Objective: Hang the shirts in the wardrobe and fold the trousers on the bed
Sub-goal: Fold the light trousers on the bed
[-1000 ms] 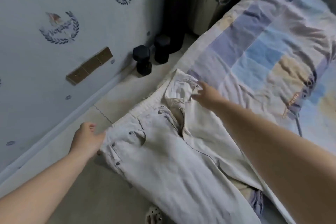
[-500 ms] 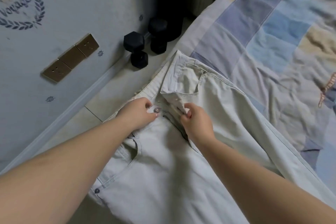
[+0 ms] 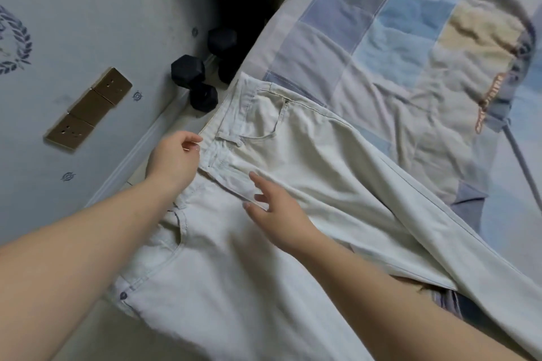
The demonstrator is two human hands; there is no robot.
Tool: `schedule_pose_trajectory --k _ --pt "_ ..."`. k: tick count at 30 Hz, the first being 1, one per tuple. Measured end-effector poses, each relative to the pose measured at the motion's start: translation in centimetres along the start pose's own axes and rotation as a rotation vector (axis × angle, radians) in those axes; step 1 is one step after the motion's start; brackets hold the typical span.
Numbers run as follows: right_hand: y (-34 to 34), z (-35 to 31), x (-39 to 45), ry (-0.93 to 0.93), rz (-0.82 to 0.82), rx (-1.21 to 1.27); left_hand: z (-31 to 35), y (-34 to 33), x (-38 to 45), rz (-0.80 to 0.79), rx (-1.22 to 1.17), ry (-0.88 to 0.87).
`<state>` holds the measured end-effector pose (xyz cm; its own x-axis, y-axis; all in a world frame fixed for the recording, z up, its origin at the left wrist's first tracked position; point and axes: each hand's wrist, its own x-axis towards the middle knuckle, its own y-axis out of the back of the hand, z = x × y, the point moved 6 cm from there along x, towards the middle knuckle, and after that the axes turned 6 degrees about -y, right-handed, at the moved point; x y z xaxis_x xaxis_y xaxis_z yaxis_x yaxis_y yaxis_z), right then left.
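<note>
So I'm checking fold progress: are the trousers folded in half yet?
No, the trousers lie spread open on the bed, both legs apart, the right hand resting at the fly.

Two black dumbbells (image 3: 195, 82) stand on the floor against the patterned wall (image 3: 88, 23) (laurel emblems printed on it). Left of the dumbbells, brass socket plates (image 3: 89, 110) sit on that wall.

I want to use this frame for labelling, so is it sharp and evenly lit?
Head view: dim, soft light without glare; trousers and left hand fairly sharp, right hand slightly smeared; the corner behind the dumbbells is black; wide-angle bending tilts the wall.
</note>
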<state>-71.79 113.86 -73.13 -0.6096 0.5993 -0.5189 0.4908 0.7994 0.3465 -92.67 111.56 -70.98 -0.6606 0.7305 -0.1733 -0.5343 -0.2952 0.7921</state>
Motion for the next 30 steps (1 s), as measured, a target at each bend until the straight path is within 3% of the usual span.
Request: schedule_pose_trajectory --k 3,7,20,25,30 --pt "3.2 2.8 -3.0 -0.03 0.099 0.06 3.8 -1.0 -1.7 0.009 -0.009 -0.074" --pt "7.8 9.2 -9.6 -0.092 0.214 0.159 10.7 -6.6 -6.9 -0.122 -0.039 -0.18" --pt "27.1 39.7 -40.8 -0.489 0.632 0.34 35.8 -35.7 -35.3 -0.713 0.05 -0.552" --pt "31.3 50.5 -50.1 -0.693 0.834 0.385 40.5 -44.6 -43.7 -0.886 0.117 -0.61" --pt "32.0 58.6 -54.0 -0.836 0.819 0.566 43.6 -52.8 -50.6 -1.029 0.266 -0.678"
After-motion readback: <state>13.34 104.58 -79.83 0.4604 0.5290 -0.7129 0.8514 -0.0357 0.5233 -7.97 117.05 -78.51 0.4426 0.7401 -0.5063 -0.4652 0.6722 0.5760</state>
